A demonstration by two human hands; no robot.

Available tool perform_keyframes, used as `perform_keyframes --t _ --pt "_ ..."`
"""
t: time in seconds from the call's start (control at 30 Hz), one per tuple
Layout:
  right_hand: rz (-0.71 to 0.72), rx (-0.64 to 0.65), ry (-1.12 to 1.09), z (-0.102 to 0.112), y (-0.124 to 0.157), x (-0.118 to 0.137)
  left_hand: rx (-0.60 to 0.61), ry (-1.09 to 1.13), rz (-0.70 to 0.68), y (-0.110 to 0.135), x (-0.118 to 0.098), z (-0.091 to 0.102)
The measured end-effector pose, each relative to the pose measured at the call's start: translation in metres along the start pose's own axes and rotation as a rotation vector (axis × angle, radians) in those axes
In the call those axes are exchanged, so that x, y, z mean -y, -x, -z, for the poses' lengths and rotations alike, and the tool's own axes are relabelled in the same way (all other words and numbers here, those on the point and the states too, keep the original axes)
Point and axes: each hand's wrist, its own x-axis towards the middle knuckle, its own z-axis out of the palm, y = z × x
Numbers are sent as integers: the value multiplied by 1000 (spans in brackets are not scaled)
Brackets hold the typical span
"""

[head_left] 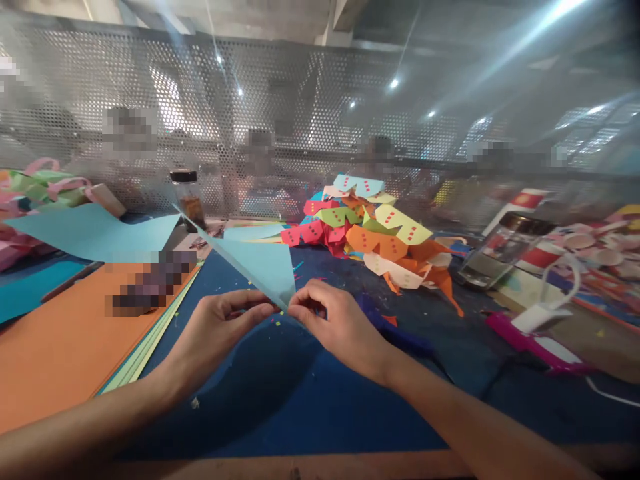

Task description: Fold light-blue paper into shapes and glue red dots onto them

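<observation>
While the left hand [223, 327] pinches the pale-blue paper [267, 263], the right hand [343, 323] pinches its tip alongside. Orange paper [65, 350] lies at nine o'clock.

Over the table [320, 420], the person's left hand [217, 325] and right hand [343, 321] are bare, with slim fingers and smooth backs; the nails are too small to make out. The left forearm [120, 410] and right forearm [450, 410] are bare too, slender, narrow at the wrists and broader toward the table's near edge.
</observation>
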Motion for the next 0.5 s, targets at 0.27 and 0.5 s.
perform_keyframes --t 0.27,0.5 --pt "38 19 30 -5 3 -3 -83 45 31 -6 8 -7" --pt "46 -285 -48 17 -2 1 -19 -10 54 -7 6 8"
